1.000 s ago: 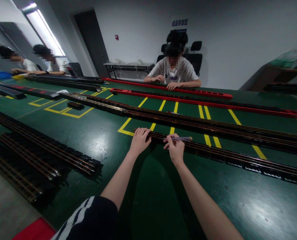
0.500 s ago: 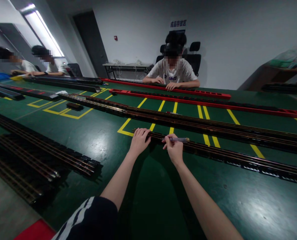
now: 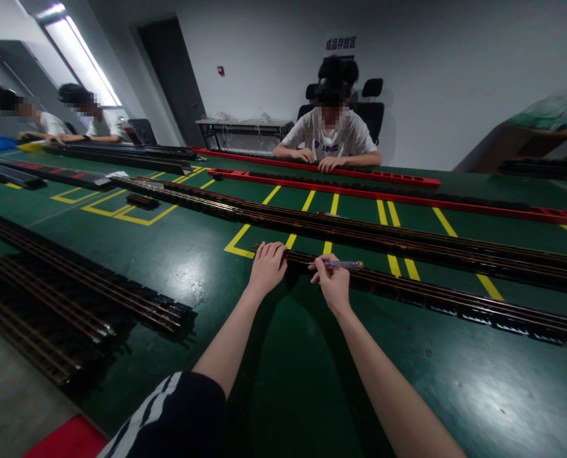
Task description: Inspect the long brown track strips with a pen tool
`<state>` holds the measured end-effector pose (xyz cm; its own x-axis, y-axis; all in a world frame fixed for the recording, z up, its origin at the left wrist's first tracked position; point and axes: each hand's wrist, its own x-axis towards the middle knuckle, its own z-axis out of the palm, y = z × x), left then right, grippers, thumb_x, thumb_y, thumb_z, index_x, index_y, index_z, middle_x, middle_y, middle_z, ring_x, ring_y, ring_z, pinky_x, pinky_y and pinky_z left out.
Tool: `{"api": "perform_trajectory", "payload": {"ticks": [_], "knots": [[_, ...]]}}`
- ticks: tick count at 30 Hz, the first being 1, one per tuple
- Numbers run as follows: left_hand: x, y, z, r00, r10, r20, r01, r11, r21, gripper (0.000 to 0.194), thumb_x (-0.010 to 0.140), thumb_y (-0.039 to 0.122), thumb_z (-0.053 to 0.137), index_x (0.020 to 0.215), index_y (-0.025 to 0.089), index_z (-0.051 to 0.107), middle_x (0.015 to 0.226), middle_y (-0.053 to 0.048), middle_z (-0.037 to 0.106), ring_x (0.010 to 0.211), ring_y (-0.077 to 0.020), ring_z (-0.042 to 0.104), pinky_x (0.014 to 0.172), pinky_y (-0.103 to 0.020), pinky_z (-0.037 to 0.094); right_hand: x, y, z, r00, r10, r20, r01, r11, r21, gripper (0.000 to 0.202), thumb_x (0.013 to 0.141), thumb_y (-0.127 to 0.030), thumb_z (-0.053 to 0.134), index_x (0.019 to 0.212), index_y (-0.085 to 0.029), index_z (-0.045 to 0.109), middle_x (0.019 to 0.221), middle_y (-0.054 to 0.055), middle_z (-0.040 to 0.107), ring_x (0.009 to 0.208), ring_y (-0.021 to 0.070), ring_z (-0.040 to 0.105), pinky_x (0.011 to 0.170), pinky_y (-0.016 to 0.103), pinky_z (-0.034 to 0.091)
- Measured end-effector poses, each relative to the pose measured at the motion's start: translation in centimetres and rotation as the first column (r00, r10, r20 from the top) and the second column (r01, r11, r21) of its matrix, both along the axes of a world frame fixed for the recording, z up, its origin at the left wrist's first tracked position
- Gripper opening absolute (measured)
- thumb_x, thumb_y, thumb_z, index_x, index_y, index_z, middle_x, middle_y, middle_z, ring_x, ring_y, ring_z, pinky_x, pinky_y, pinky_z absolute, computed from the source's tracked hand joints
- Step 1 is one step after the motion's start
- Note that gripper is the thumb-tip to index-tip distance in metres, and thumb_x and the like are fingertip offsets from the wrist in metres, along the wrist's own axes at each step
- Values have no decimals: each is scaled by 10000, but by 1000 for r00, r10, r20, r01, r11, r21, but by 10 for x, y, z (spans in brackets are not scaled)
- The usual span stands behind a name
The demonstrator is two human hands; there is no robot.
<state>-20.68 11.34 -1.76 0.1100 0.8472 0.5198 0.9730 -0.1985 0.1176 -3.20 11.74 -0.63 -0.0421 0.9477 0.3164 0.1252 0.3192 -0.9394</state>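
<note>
My left hand (image 3: 267, 267) lies over the near end of a long black rail (image 3: 431, 294) with copper-coloured strips along it, its fingers curled across the top. In my right hand (image 3: 331, 282) is a slim pen-like tool (image 3: 343, 264) with a see-through purplish barrel and a yellowish end. The barrel points to the right, and the other end reaches the rail just right of my left hand. My fingers hide the exact contact. From there the rail runs off to the right edge of the view.
Further back lie a stack of similar rails (image 3: 312, 222) and a long red rail (image 3: 407, 200). More dark rails (image 3: 88, 273) lie at the left on the green table (image 3: 178, 267). A person (image 3: 331, 137) works opposite; others sit at far left.
Both hands stay at nearly the same place on the rail, the pen-like tool shifting only very slightly. The person opposite has moved a little.
</note>
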Motion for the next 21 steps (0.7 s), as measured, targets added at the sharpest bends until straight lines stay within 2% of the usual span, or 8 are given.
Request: {"api": "perform_trajectory", "payload": {"ticks": [14,21], "knots": [[0,-2,2,999,24,-37,-25,1000,-15,359,865,115,401,1166,186,583,1173,-84,635,1161,-250,523,1130,-471,296,-3,1,-2,999,52,4,-52,999,-11,342,838,-535,540,811,-196,563,770,55,718,423,120,581,423,232,453],[-1,-2,3,997,53,-51,-53,999,-11,431,840,74,395,1187,221,605,1183,-77,631,1174,-264,513,1128,-502,292,-2,1,-2,997,70,26,-71,997,8,369,838,-567,534,815,-200,567,793,65,725,427,127,582,437,254,473]]}}
